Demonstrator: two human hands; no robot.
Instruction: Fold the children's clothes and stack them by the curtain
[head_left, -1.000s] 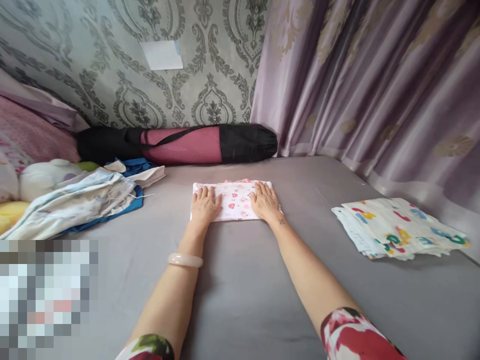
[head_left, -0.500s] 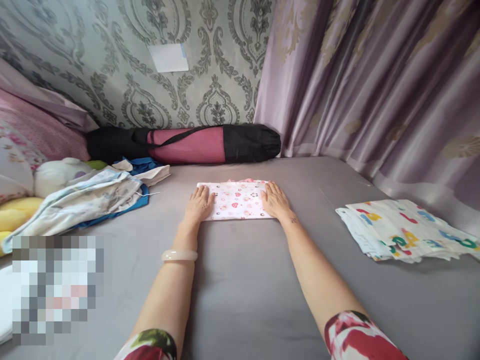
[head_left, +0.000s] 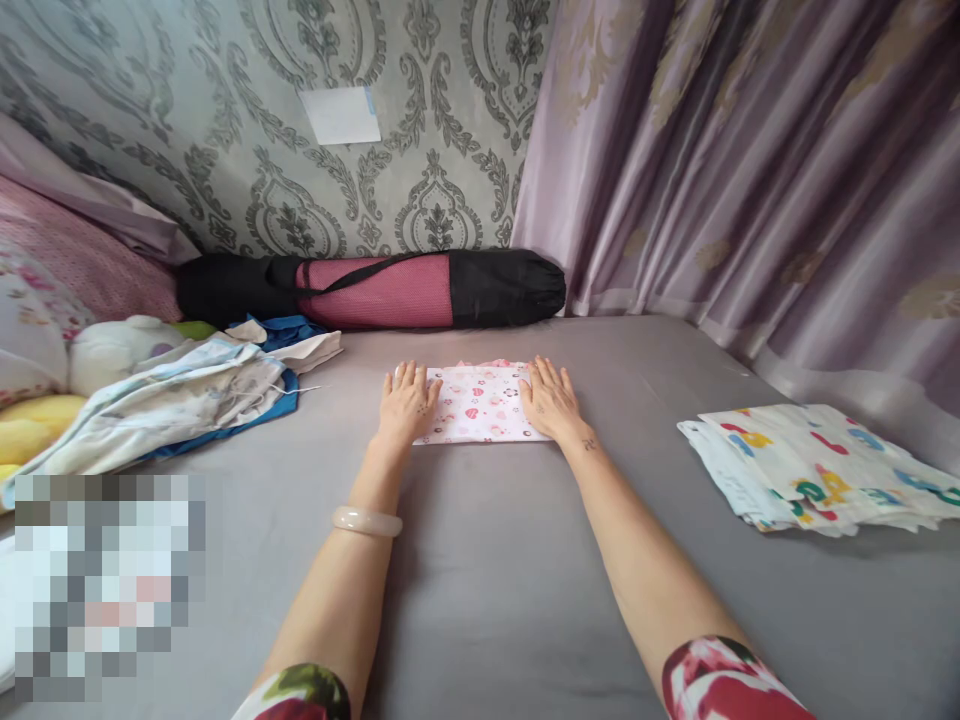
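A folded white cloth (head_left: 480,405) with pink hearts and small prints lies flat in the middle of the grey bed sheet (head_left: 487,580). A bit of pink trim shows at its far edge. My left hand (head_left: 407,402) rests flat over the cloth's left end, its fingers stretched forward. Over the right end lies my right hand (head_left: 551,402), palm down with the fingers extended. Both palms are hidden, and neither hand grips the cloth.
On the right sits a folded stack of cloths (head_left: 825,465) with colourful letters. Crumpled clothes (head_left: 202,395) and plush toys (head_left: 120,350) lie at left. A long black and pink bag (head_left: 375,290) lies against the wall beside the curtain (head_left: 675,180). The lower left is pixelated.
My hands slid outward to the cloth's ends, and the left has since shifted slightly inward over it. The cloth stays flat. The view has turned slightly left.
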